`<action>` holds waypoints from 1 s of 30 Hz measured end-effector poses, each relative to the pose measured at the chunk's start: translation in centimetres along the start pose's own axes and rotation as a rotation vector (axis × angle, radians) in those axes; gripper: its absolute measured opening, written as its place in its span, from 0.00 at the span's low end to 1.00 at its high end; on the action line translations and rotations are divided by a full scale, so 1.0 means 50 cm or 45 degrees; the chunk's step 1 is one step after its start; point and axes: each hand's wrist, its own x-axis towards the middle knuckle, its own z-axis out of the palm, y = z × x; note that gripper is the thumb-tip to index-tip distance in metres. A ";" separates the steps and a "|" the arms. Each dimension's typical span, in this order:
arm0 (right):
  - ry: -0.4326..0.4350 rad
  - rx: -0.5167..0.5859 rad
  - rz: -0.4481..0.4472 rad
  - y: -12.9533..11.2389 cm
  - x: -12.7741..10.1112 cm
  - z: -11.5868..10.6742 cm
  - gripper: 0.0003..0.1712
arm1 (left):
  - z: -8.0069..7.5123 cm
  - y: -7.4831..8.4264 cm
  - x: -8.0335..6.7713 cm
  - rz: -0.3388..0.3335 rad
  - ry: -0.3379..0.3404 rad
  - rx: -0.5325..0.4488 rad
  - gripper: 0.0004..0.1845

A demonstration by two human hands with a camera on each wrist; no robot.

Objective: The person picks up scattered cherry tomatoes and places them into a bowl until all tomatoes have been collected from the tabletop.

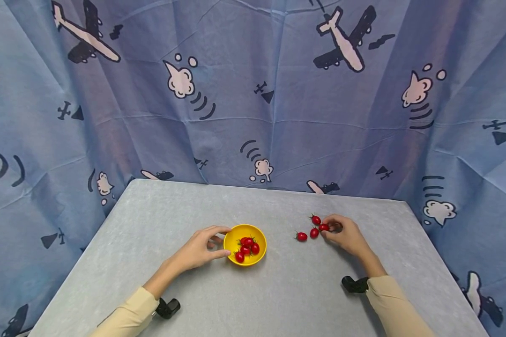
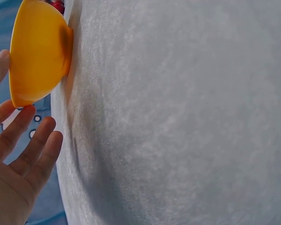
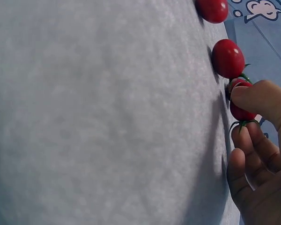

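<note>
At the left side of a yellow bowl (image 1: 234, 238), my left hand (image 1: 197, 249) rests its thumb and index finger on the rim, the other fingers loosely extended. Inside the bowl lie several red cherry tomatoes (image 1: 255, 248). My right hand (image 1: 347, 236), to the right of the bowl, pinches a cherry tomato (image 3: 244, 111) with a green stem between thumb and fingers. Close beside it on the table sit 3 more: a rear tomato (image 1: 316, 220), a middle tomato (image 1: 314, 233) and a left tomato (image 1: 301, 237).
The pale grey table (image 1: 253, 299) ends at the back against a blue curtain (image 1: 227, 140) printed with planes. Black wrist straps with camera mounts (image 1: 168, 309) are on both wrists, below light yellow sleeves (image 1: 398, 304).
</note>
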 end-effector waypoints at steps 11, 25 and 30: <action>0.036 0.026 -0.009 -0.001 -0.002 -0.008 0.14 | 0.000 0.000 0.001 0.000 -0.003 0.000 0.31; 0.103 0.072 -0.044 -0.014 0.005 -0.012 0.15 | 0.000 0.004 0.001 0.004 -0.008 0.003 0.31; 0.098 0.098 -0.047 -0.028 0.013 -0.013 0.15 | 0.000 0.004 0.001 0.004 -0.011 0.001 0.31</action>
